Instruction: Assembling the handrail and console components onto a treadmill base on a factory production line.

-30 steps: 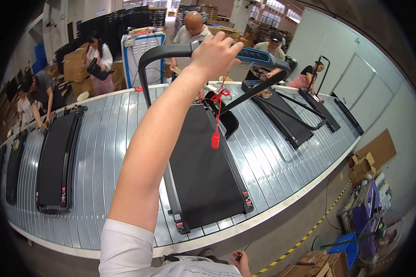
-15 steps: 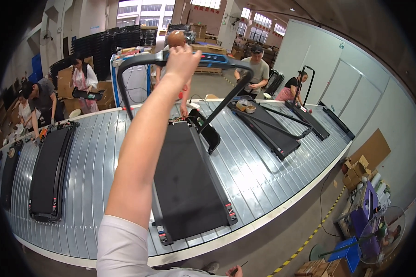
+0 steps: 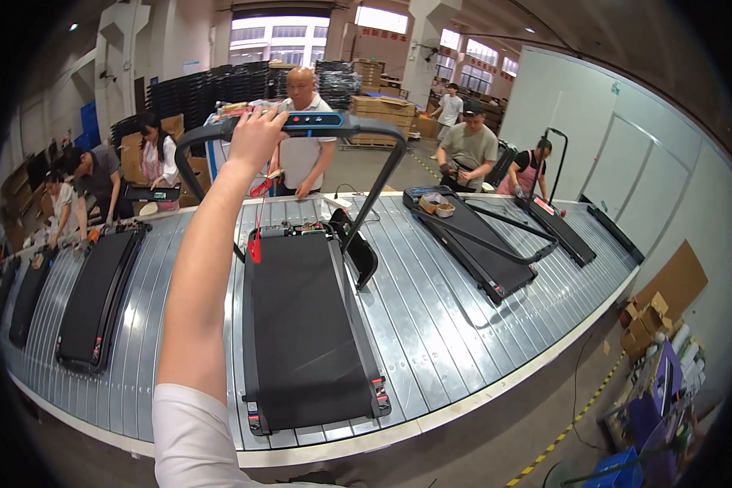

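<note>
My left arm reaches forward over a black treadmill [image 3: 297, 333] lying on the slatted metal line. My left hand [image 3: 256, 134] is on its upright handlebar [image 3: 374, 128], fingers curled over the top beside the console [image 3: 315, 119] with its lit buttons. Below the hand, a red clip-like piece [image 3: 255, 247] hangs on a thin red cord over the belt's far end. Bare circuit parts [image 3: 293, 231] show at that end, and a black cover [image 3: 362, 252] stands tilted beside it. My right hand is out of view.
Across the line a person [image 3: 305, 154] in a light shirt stands facing the treadmill. More treadmills lie left [image 3: 102, 293] and right [image 3: 472, 244], the right one with a small tub of parts [image 3: 435, 206]. Several co-workers stand along the far edge. Cartons [image 3: 647, 321] sit at the right.
The view has shifted, and my left hand now sits left of the console. The person opposite has straightened up. The red clip-like piece now hangs in view. My right hand has left the picture.
</note>
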`<state>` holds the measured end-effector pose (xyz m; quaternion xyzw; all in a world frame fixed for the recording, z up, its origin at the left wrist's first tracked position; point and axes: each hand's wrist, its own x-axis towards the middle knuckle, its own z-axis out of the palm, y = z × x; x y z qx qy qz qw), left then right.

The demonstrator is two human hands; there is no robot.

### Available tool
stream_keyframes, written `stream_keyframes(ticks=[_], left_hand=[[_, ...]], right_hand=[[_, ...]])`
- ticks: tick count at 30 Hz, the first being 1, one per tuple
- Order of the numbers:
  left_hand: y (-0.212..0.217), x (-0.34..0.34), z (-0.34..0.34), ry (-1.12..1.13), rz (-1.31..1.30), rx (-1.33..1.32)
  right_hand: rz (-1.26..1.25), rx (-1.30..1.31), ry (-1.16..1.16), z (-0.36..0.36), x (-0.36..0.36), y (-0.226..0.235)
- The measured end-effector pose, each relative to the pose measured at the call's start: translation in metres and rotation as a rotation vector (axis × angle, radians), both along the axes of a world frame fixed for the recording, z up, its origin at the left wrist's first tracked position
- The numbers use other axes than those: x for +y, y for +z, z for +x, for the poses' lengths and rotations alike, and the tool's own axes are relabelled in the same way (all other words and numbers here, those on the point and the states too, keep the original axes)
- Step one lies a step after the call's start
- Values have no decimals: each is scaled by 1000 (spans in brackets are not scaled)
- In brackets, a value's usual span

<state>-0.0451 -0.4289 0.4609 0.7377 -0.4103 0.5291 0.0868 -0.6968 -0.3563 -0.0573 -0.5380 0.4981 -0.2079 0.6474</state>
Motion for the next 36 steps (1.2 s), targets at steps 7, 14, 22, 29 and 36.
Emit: stream_keyframes(ticks=[7, 14, 22, 29, 36], left_hand=[[2, -7, 48, 73, 8, -43], [-12, -26, 121, 33, -43, -6], [-4, -12, 157, -121, -115, 27], [-11, -11, 150, -58, -102, -17], [-4, -17, 116, -13, -4, -6]], right_hand=[[-221, 313, 322, 11, -5, 15], [487, -17, -111, 83, 2, 10], [-192, 83, -15, 118, 26, -4], [235, -162, -324, 91, -8, -134], [518, -341, -538, 87, -25, -119]])
